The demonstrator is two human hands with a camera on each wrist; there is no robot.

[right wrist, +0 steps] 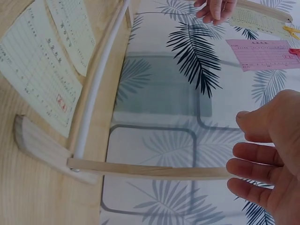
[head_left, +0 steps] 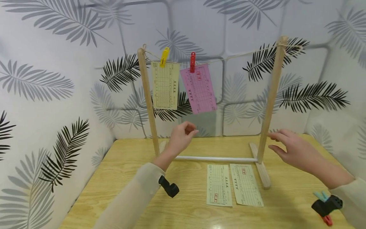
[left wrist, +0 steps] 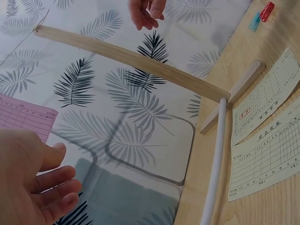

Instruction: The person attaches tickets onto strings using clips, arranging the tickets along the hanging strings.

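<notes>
My left hand [head_left: 182, 136] hovers below the pink slip [head_left: 199, 89], fingers loosely bent and holding nothing. That slip hangs tilted from the string under a red clothespin [head_left: 193, 62]. Beside it, a yellow clothespin [head_left: 164, 57] holds a pale yellow slip [head_left: 165, 86]. Near the right wooden post [head_left: 271, 98], my right hand [head_left: 298, 151] is in the air with its fingers relaxed and apart from the thumb; nothing lies between them. Two pale printed slips, a left one [head_left: 219, 185] and a right one [head_left: 247, 185], lie flat on the table in front of the frame.
A white rod [head_left: 214, 158] joins the frame's posts low down. The right foot [head_left: 263, 175] extends forward beside the slips. A teal clothespin [left wrist: 255, 21] and another red clothespin [left wrist: 267, 11] lie on the table's right side. Leaf-patterned wall covering [head_left: 240, 121] stands behind.
</notes>
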